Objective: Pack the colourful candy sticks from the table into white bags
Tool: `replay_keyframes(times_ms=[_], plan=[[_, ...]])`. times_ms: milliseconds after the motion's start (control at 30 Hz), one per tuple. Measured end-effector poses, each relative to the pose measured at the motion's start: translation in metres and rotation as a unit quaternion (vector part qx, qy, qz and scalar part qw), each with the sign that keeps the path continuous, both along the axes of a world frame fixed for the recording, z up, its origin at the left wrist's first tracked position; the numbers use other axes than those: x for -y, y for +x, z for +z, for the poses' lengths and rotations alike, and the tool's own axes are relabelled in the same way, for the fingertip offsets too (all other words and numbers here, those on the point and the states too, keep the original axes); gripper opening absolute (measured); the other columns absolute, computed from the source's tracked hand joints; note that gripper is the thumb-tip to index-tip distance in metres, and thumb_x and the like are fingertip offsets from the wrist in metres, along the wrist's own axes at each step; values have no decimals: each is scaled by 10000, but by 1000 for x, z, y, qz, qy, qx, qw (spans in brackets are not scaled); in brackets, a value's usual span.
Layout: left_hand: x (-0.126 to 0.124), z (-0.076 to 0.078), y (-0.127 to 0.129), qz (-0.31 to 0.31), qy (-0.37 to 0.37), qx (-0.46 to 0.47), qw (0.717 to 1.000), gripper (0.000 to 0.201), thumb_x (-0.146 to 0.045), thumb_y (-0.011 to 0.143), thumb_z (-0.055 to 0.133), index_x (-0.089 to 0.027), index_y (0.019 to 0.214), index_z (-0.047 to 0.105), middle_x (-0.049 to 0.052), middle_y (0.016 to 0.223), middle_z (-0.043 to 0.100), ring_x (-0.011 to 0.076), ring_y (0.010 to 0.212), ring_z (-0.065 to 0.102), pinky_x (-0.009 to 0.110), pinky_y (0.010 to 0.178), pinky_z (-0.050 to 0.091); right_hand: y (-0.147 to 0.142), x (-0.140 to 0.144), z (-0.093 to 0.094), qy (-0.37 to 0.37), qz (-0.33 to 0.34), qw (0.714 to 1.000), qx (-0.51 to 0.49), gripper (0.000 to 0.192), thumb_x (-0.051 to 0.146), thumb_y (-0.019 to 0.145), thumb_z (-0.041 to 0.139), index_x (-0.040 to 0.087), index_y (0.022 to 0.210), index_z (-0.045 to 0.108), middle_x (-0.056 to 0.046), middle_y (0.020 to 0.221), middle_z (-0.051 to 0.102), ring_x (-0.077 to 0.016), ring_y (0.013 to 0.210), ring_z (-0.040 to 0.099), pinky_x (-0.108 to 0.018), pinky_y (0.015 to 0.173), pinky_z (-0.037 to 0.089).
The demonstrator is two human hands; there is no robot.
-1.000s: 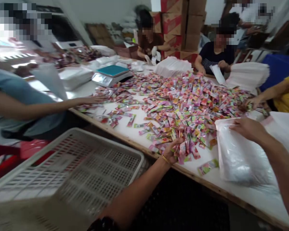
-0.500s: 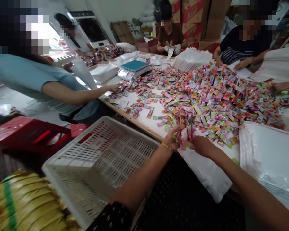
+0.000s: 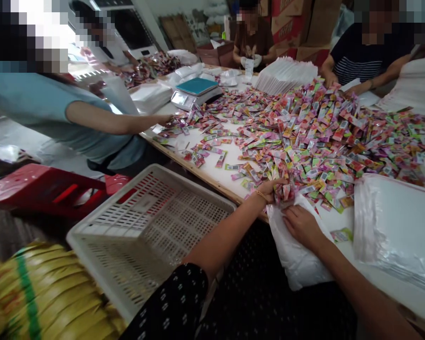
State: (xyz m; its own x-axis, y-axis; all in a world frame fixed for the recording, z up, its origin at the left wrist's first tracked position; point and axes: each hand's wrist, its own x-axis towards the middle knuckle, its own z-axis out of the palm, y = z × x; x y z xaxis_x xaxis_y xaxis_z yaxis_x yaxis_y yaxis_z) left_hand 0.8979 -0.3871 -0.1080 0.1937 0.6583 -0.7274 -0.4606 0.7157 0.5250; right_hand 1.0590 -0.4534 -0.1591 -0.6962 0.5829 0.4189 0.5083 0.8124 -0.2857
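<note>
Your left hand (image 3: pixel 271 189) is clenched around a bunch of colourful sachets (image 3: pixel 282 190) at the near edge of the tabletop (image 3: pixel 216 172), right at the mouth of a white plastic bag (image 3: pixel 297 257). The fingers are mostly buried in the packets, so you cannot count how many are held. Your right hand (image 3: pixel 301 225) lies on the upper part of that bag, fingers bent and pressing it; whether it pinches the film or only rests flat on it cannot be told. The bag hangs over the tabletop's edge, and its lower end is lost against dark fabric.

The big heap of sachets (image 3: pixel 315 127) carries small printed panels, but the writing is too small and blurred to read. A stack of clear bags (image 3: pixel 396 231) at the right is cut off by the frame. The scale (image 3: pixel 195 91) shows a display you cannot read. Red print on the cardboard boxes (image 3: pixel 290 21) behind is illegible. A white slotted crate (image 3: pixel 148 231) sits to your left, near a red stool (image 3: pixel 46 189). Other people's arms reach in, one in a blue shirt (image 3: pixel 56 118).
</note>
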Motion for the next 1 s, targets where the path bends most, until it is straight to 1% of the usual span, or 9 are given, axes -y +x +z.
replay_keyframes(times_ms=[133,300,433,500,600,733,867,933,1000], plan=[[-6,3,-1,-8,-21,50,999,202,-120,739,596,-130,560,504,2,416,552,81,330,457,172,364,369,4,2,2,2,24,1000,-7,126,147,900,494,155,848,608,-76,846,621,-211,806,534,-337,747,443],[0,-11,15,36,41,-46,997,142,-111,674,636,-134,595,519,-12,447,553,96,390,500,212,465,448,12,4,10,-41,30,993,-106,69,174,904,506,176,896,575,-66,868,622,-193,843,555,-321,760,467],[12,-27,31,129,217,-227,940,303,-30,547,709,-140,793,572,-31,649,639,101,595,582,231,668,486,15,7,12,-45,-31,977,-206,66,181,896,510,202,902,573,-50,851,627,-174,848,580,-302,788,478],[22,-34,35,114,280,-277,912,443,-36,503,749,-151,889,566,-16,765,665,116,696,600,247,737,482,15,9,10,-62,-68,980,-176,106,206,905,486,212,881,589,-53,862,638,-176,865,592,-305,808,470],[38,-38,36,64,290,-280,913,455,-79,506,773,-159,896,552,-16,770,656,112,687,581,247,721,479,14,12,6,-84,-147,981,-95,169,260,913,461,208,858,612,-66,881,654,-188,865,592,-317,797,435],[50,-33,31,56,269,-269,923,304,-105,555,745,-160,781,550,-38,664,611,101,627,548,229,665,471,14,8,3,-105,-240,963,-58,181,284,889,452,182,886,601,-96,934,644,-236,926,556,-358,803,387],[55,-23,29,7,284,-246,927,251,-153,567,755,-165,712,551,-46,584,574,93,547,505,217,577,444,17,-11,0,-253,-337,906,-38,256,339,840,455,157,987,558,-127,994,620,-260,924,569,-343,723,411],[57,-20,30,10,279,-242,929,274,-176,551,775,-166,707,550,-47,576,567,93,536,497,217,560,432,22,-26,-2,-354,-332,874,-3,297,387,825,475,160,997,557,-100,918,644,-235,808,602,-316,655,411],[59,-19,30,10,280,-247,928,316,-180,516,800,-163,718,558,-43,600,579,98,557,507,221,578,435,27,-40,-5,-402,-276,873,22,308,405,790,527,163,971,582,-69,818,658,-217,711,609,-297,604,406]])
